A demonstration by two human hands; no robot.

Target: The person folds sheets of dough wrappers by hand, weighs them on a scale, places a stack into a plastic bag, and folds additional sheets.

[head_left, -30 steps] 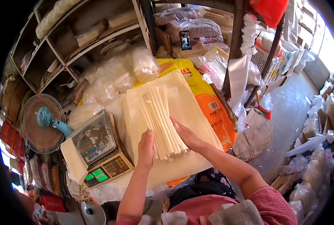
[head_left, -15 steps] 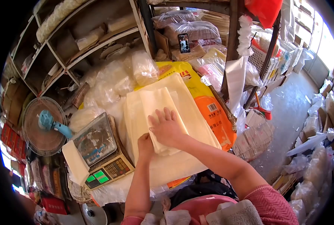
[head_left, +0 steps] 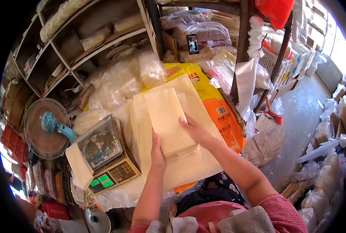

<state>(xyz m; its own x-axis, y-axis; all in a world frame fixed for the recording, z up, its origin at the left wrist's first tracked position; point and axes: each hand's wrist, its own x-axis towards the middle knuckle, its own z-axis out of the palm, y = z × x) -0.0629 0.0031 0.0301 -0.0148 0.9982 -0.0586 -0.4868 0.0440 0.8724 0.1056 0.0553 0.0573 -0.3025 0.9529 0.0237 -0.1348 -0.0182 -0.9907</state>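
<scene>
Because both hands flank it, the bundle (head_left: 167,114) sits squared between two palms — a folded, cream-coloured pack on top of the sheets (head_left: 210,126), its near end showing several layers. The left hand (head_left: 157,151) lies along its left edge, seemingly as a stop against which the layers line up; its visible fingers point away from the body, but whether any curl underneath cannot be told. The right hand (head_left: 197,131) is clamped over the opposite edge, thumb on the upper face and fingers down the side, a hold that probably prevents the folds from springing open.

Wider than the bundle, the sheets give it a flat bed, and beneath them a yellow and orange sack (head_left: 215,110) covers the work surface, perhaps to shield them from dirt. Just beside the sheets, on the left, is the scale (head_left: 103,149), its readout lit green and its keys facing the person, likely for easy reading; a folded paper (head_left: 79,165) leans on its side. Beyond the scale stands a fan (head_left: 46,128). Past the far end of the sheets, clear bags (head_left: 118,85) are heaped, and a phone (head_left: 192,44) is propped upright — apparently so its screen faces the worker.
</scene>
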